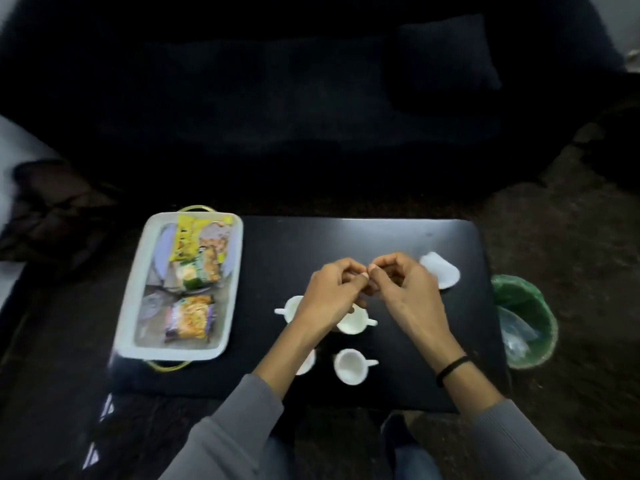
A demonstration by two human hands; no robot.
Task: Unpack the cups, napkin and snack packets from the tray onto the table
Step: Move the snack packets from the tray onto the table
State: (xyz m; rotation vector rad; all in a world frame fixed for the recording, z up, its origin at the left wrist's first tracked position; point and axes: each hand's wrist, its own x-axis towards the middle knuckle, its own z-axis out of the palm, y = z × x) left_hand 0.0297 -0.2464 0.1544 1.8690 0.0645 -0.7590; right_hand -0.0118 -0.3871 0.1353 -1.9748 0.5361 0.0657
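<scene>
Several white cups stand on the black table [398,233]: one at the left [292,308], one in the middle [356,322], one in front [350,366], and one mostly hidden under my left forearm [307,362]. A white napkin [441,271] lies on the table at the right. The white tray [138,271] at the table's left holds three snack packets: yellow [187,242], green and orange [199,270], purple and orange [188,318]. My left hand [332,292] and my right hand [405,285] meet fingertip to fingertip above the cups, fingers curled, nothing visible in them.
A green waste bin [528,323] with a plastic liner stands off the table's right end. A dark sofa [294,116] runs along behind the table. The tray has gold wire handles [195,207] at both ends.
</scene>
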